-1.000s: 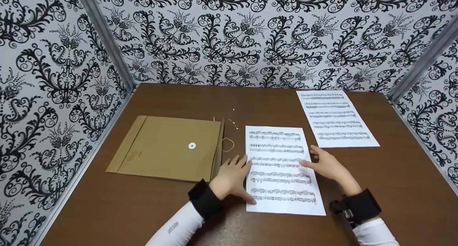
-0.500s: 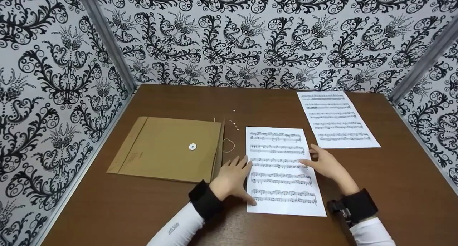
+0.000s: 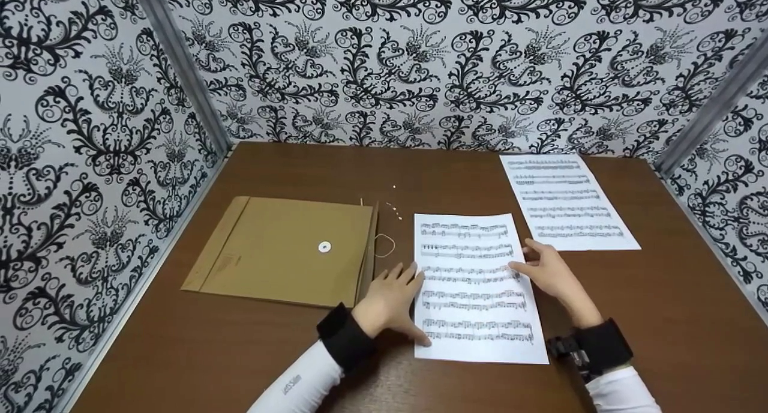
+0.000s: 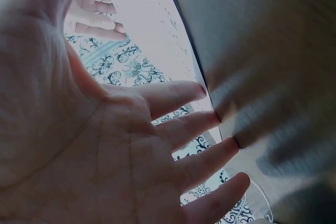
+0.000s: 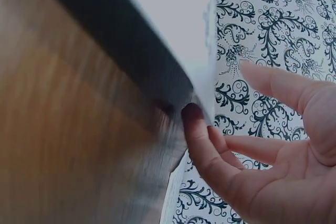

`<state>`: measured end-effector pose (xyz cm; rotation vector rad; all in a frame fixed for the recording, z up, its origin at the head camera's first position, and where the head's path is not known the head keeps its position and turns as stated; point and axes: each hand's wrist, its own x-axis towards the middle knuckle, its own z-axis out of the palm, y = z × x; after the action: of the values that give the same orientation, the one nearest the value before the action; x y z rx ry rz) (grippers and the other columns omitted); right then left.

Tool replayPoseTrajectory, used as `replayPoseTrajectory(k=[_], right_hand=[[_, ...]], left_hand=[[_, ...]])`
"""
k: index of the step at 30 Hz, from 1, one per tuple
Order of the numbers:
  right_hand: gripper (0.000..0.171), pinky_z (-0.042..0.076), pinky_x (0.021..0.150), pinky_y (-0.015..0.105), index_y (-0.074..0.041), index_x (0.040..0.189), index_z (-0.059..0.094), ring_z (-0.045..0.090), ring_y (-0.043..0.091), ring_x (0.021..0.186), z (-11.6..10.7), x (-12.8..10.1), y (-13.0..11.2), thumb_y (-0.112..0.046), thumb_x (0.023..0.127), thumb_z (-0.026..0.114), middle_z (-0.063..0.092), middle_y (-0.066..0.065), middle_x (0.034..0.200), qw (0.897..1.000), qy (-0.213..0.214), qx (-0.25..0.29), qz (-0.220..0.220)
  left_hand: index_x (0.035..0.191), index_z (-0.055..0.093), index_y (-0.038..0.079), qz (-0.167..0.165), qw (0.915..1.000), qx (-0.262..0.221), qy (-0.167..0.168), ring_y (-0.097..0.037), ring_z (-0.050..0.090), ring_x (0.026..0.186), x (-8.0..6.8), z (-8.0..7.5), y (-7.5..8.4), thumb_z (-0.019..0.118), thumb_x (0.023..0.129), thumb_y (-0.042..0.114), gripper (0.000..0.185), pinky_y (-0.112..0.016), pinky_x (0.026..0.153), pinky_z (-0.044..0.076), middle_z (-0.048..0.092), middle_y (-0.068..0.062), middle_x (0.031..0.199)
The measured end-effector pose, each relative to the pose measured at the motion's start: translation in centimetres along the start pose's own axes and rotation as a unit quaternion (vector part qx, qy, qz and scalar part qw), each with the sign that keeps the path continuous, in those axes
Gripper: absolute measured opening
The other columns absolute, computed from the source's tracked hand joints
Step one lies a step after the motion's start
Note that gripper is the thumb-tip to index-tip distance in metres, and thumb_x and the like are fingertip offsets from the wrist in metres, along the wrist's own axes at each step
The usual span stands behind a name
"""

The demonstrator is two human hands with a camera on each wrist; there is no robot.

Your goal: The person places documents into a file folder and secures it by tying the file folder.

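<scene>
A sheet of music (image 3: 474,293) lies on the table in front of me in the head view. My left hand (image 3: 387,302) rests along its left edge, fingers spread, with the thumb over the lower left corner. Straight fingers of that hand (image 4: 115,140) show in the left wrist view. At the sheet's right edge is my right hand (image 3: 552,275). In the right wrist view the right edge of the sheet (image 5: 168,14) stands off the table above a dark shadow. A fingertip of the right hand (image 5: 226,166) is at that edge, and the thumb is held apart from the fingers.
A brown string-tie envelope (image 3: 288,251) with a white button (image 3: 324,247) lies on the left, its loose string (image 3: 385,245) at the right side. Another music sheet (image 3: 567,203) lies at the back right. Small white scraps (image 3: 395,209) lie between. Patterned walls (image 3: 414,71) border the table.
The right thumb has shifted slightly right, toward the sheet's edge, and the sheet's right side looks a little raised. The left hand keeps its place.
</scene>
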<state>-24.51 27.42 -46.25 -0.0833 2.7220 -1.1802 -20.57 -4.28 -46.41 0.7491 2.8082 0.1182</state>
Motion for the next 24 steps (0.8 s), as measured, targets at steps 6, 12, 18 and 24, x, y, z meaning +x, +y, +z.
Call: replayPoseTrajectory(k=[6, 12, 18, 24], right_hand=[[0.074, 0.056, 0.088, 0.034, 0.016, 0.153, 0.030, 0.060, 0.046, 0.123, -0.03, -0.03, 0.00, -0.023, 0.100, 0.065, 0.055, 0.033, 0.134, 0.999, 0.030, 0.024, 0.020], [0.065, 0.050, 0.083, 0.018, 0.010, 0.149, 0.044, 0.063, 0.035, 0.119, 0.04, -0.14, -0.16, -0.029, 0.100, 0.065, 0.062, 0.022, 0.125, 0.997, 0.054, 0.048, 0.015], [0.058, 0.053, 0.075, 0.017, 0.009, 0.143, 0.052, 0.065, 0.008, 0.091, 0.25, -0.08, -0.41, -0.029, 0.101, 0.064, 0.066, 0.028, 0.126, 0.996, 0.050, 0.068, 0.002], [0.053, 0.055, 0.071, 0.019, 0.009, 0.139, 0.055, 0.065, 0.002, 0.083, 0.61, 0.12, -0.75, -0.026, 0.100, 0.066, 0.070, 0.027, 0.121, 0.995, 0.055, 0.085, -0.008]], left_hand=[[0.159, 0.036, 0.012, 0.002, 1.0000, -0.003, 0.001, -0.035, 0.036, 0.155, -0.17, -0.16, 0.10, 0.088, 0.062, 0.069, 0.124, -0.048, 0.123, 0.038, 0.034, -0.012, 0.168], [0.160, 0.034, 0.012, 0.001, 1.0000, -0.005, -0.006, -0.035, 0.034, 0.156, -0.14, -0.28, 0.08, 0.087, 0.063, 0.069, 0.125, -0.048, 0.124, 0.036, 0.032, -0.012, 0.169], [0.160, 0.034, 0.012, -0.001, 1.0000, -0.001, -0.006, -0.034, 0.034, 0.156, -0.06, -0.19, 0.05, 0.087, 0.063, 0.070, 0.125, -0.048, 0.124, 0.036, 0.031, -0.012, 0.169], [0.160, 0.034, 0.013, -0.002, 1.0000, -0.003, -0.009, -0.034, 0.033, 0.156, -0.01, -0.05, 0.02, 0.087, 0.063, 0.070, 0.125, -0.048, 0.124, 0.037, 0.031, -0.011, 0.169]])
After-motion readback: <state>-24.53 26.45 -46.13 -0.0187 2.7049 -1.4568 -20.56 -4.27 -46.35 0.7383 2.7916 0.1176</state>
